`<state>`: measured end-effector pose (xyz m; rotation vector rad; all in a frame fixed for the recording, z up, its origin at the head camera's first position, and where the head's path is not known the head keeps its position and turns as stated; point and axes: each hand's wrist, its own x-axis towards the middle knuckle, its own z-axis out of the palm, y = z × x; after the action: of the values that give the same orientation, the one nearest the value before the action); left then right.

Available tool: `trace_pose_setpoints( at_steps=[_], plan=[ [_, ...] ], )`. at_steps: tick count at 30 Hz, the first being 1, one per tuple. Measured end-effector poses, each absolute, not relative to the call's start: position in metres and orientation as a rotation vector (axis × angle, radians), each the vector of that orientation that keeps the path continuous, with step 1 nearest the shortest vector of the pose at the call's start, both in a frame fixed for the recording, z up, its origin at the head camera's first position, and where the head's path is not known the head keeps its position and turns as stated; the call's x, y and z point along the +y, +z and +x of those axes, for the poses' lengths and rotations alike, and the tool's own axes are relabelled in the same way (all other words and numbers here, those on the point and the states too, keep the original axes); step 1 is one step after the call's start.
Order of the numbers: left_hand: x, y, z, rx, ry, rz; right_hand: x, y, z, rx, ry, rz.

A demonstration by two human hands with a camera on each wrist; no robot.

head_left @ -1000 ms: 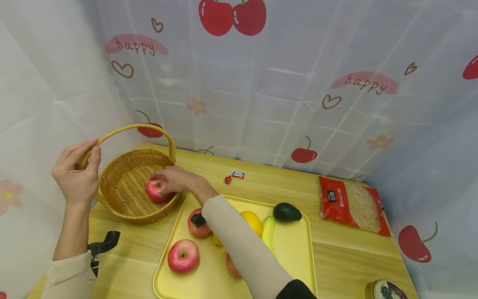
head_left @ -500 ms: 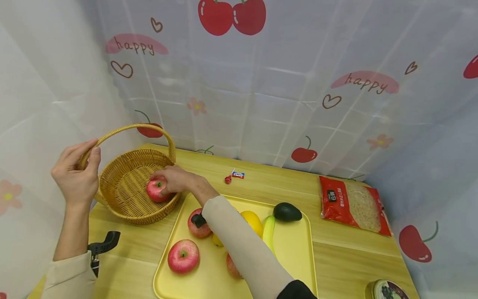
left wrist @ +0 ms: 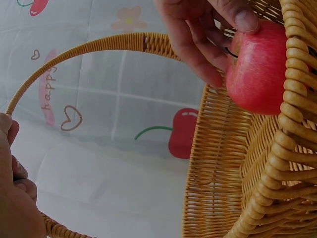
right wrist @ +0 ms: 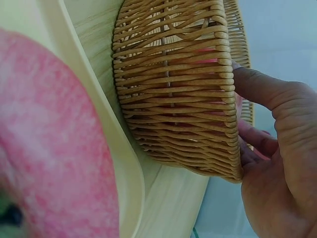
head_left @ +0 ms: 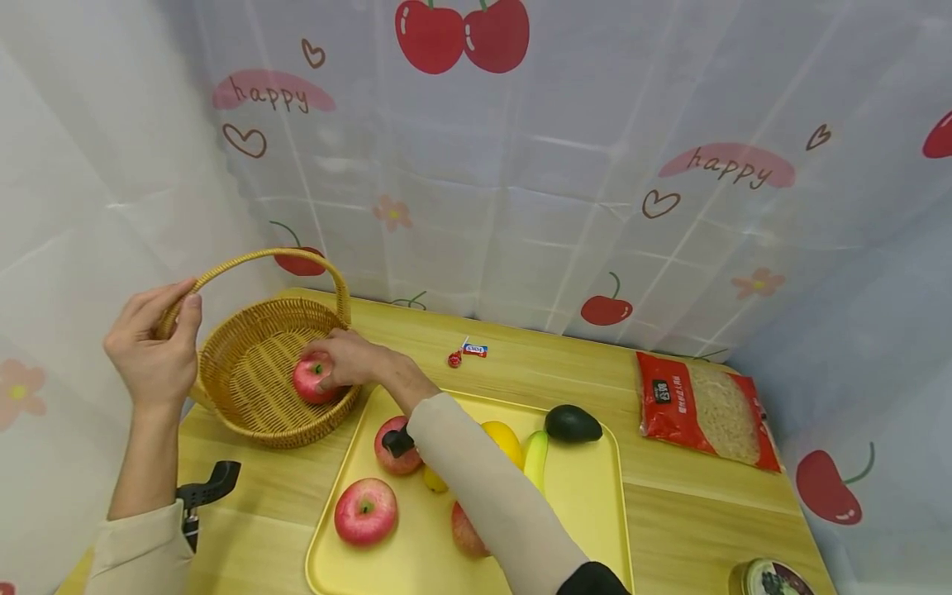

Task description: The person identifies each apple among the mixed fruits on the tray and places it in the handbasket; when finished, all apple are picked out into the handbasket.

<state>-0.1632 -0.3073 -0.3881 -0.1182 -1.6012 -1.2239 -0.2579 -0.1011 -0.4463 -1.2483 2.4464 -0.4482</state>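
Note:
A round wicker basket (head_left: 268,372) with a tall arched handle stands at the table's left. My left hand (head_left: 152,347) grips the handle (head_left: 268,253) on its near left side. Reaching over the basket's right rim, my right hand (head_left: 349,361) holds a red apple (head_left: 312,380) inside, thumb and fingers on either side of it. In the left wrist view that apple (left wrist: 257,69) shows its stem, with the right thumb on top. From the right wrist, the basket wall (right wrist: 173,89) hides most of the apple and the fingertips.
A yellow tray (head_left: 587,512) beside the basket bears several apples, among them a near-left one (head_left: 366,511), yellow fruit (head_left: 502,442), a banana (head_left: 535,461) and an avocado (head_left: 573,423). Behind it lie a lollipop (head_left: 455,359) and small candy (head_left: 474,350). A red bag (head_left: 706,409) and a jar (head_left: 773,577) are right.

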Motion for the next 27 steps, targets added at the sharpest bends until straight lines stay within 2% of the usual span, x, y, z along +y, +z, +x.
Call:
trace_pose_setpoints(
  at_steps=[15,27],
  plan=[
    [-0.305,-0.386,-0.161,-1.613,-1.205,-0.096,-0.083,-0.430,-0.261,2.438,-0.502,-1.260],
    [-0.302,-0.383,-0.160,-1.588,-1.228,-0.116,-0.058,-0.408,-0.260,2.442,-0.489,-1.436]
  ],
)
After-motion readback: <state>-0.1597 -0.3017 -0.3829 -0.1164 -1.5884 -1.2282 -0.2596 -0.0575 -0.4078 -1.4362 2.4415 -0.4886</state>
